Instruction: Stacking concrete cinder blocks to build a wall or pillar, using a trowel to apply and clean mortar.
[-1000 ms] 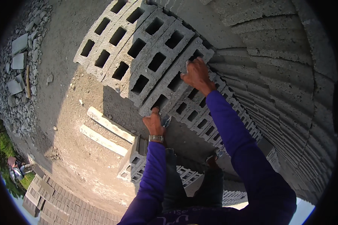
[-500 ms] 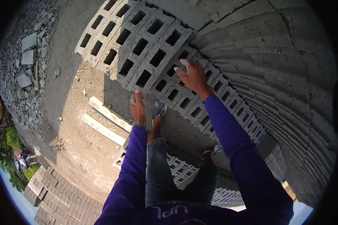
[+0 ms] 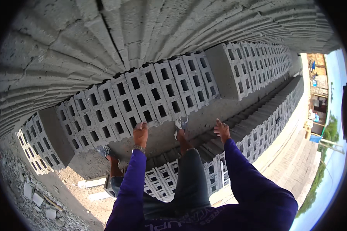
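Hovering left hand (image 3: 140,131) fingertips touching hollow blocks (image 3: 142,96)

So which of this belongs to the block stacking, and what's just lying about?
In the work:
left hand, open, nearest the hollow concrete blocks
right hand, open, over the lower block row

Lying about:
rubble
white planks

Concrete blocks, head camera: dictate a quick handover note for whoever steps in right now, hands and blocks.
Left hand: empty, fingers curled, at the near edge of the row of hollow concrete blocks.
Right hand: open, empty, above the lower block stack.
Person stands astride, one foot forward on the ledge.
Done: blocks sit side by side, holes up, against the ribbed block wall.
Left: neither hand holds a block; more stacks stretch to the right.
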Demonstrator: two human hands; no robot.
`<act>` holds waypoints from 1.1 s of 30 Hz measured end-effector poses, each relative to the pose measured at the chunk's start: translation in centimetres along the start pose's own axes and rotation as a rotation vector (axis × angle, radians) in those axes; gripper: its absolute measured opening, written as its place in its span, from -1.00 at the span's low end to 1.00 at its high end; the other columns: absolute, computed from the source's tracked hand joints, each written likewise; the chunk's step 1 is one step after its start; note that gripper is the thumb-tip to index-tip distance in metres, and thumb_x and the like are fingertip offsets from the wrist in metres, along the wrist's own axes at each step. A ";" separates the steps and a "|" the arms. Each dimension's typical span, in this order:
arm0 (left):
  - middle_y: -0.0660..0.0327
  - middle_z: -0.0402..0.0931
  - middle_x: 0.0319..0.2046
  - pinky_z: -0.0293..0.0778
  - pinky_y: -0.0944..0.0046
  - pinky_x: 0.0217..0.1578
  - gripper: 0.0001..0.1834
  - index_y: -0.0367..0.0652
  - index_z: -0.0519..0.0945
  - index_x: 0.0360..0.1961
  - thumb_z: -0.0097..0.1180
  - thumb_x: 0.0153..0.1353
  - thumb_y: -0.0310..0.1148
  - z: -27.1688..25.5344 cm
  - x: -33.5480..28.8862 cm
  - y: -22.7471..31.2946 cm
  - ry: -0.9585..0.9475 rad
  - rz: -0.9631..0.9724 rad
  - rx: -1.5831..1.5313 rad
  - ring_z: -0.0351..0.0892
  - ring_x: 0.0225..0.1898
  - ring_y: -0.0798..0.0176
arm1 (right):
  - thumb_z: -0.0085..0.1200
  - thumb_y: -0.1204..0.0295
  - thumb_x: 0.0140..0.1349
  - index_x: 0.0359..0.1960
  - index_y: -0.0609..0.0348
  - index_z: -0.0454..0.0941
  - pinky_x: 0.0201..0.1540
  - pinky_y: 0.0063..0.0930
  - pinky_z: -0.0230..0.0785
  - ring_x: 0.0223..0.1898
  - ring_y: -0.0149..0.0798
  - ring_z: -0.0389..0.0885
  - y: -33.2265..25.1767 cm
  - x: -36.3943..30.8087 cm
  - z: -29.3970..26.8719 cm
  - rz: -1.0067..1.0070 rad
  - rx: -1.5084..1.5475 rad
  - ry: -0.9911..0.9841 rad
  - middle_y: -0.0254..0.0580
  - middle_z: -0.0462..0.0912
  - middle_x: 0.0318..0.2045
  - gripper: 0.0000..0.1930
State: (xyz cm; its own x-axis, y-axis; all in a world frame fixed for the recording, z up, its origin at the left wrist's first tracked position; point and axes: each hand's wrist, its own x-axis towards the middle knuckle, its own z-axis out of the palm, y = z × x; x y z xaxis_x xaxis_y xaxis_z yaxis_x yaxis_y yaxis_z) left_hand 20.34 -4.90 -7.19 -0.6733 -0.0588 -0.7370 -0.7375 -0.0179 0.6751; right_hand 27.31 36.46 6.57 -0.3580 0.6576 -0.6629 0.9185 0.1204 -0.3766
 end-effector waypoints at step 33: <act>-0.11 0.62 -0.52 -0.16 0.00 0.43 -0.57 -0.31 0.64 -0.50 0.36 -0.17 -0.09 37.1 2.1 20.0 -0.034 0.970 1.240 0.63 -0.25 -0.04 | 0.23 0.26 -0.16 -0.61 0.53 0.37 -0.47 -0.19 0.30 -0.57 -0.25 0.41 -0.8 8.5 -4.1 -0.001 0.436 0.451 -0.05 0.45 -0.69 -0.55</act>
State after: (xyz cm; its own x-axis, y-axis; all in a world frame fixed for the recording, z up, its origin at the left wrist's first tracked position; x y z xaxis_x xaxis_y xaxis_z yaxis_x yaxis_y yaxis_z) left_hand 2.16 31.69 3.62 -0.8853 0.4601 -0.0673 0.3876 0.8100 0.4401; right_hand 24.24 45.00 3.82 -0.1650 0.9184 -0.3597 0.7314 -0.1308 -0.6693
